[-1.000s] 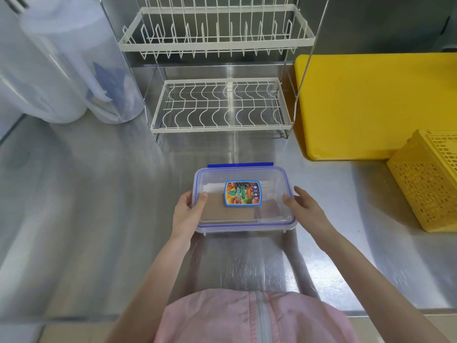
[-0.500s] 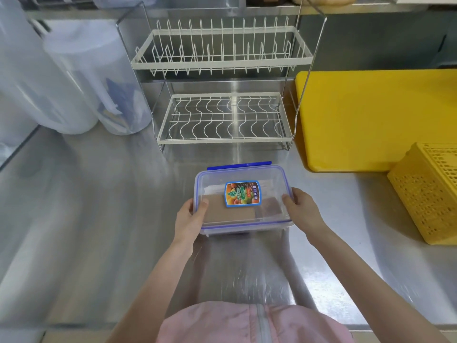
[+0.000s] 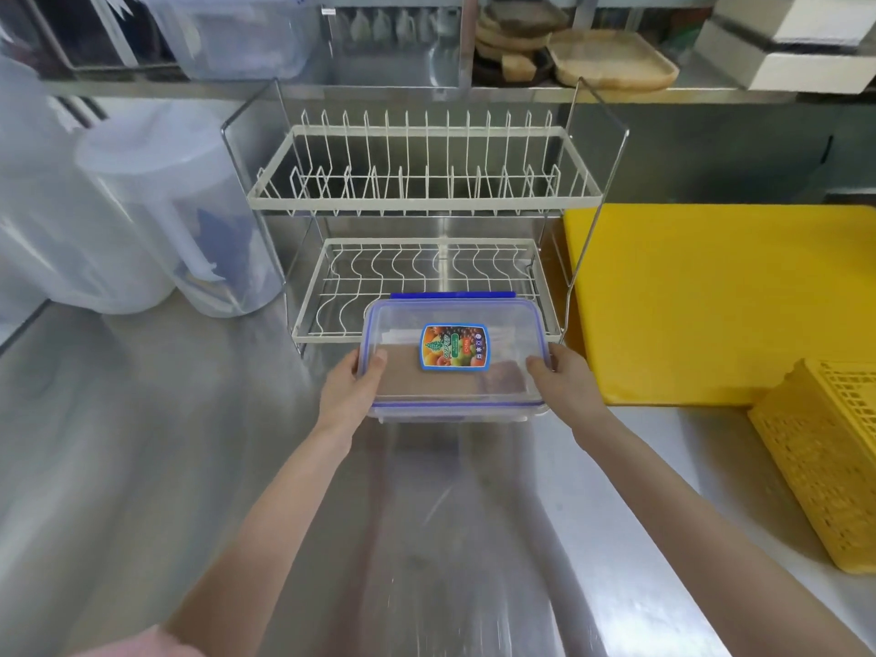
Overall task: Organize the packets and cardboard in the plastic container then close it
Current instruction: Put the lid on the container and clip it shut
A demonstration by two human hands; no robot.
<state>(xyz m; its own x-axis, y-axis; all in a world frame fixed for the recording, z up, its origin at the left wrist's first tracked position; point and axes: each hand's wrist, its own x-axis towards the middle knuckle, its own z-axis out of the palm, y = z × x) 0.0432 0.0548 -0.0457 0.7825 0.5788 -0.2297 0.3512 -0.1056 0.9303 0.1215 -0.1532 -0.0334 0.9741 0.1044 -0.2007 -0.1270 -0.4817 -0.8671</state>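
While your arms reach forward over the steel counter [image 3: 142, 443], the plastic container [image 3: 455, 362] sits between your two hands, its clear lid [image 3: 403, 324] on top with a blue rim and a colourful sticker [image 3: 454, 347] at the middle. Your left hand [image 3: 348, 393] grips the container's left short side, thumb curled over the lid's edge and the other fingers hidden beneath or behind the wall. Your right hand [image 3: 566, 379] grips the right short side the same way, thumb on the lid's corner. Through the lid you can make out brown cardboard [image 3: 417, 379] lying flat toward the near side, and pale packets [image 3: 396, 336] toward the far side; a darker piece shows at the right, too blurred to name. A blue clip [image 3: 452, 294] stands out along the far edge. Whether the container touches the counter or is lifted just off it you cannot tell.

Just behind the container stands a two-tier white wire dish rack [image 3: 426, 220]. To its left are translucent plastic jugs [image 3: 156, 220]; to its right a yellow cutting board [image 3: 720, 301], with a yellow perforated basket [image 3: 825, 462] nearer you at the right edge. A shelf [image 3: 426, 90] above holds wooden trays [image 3: 611, 64] and white boxes [image 3: 806, 45].
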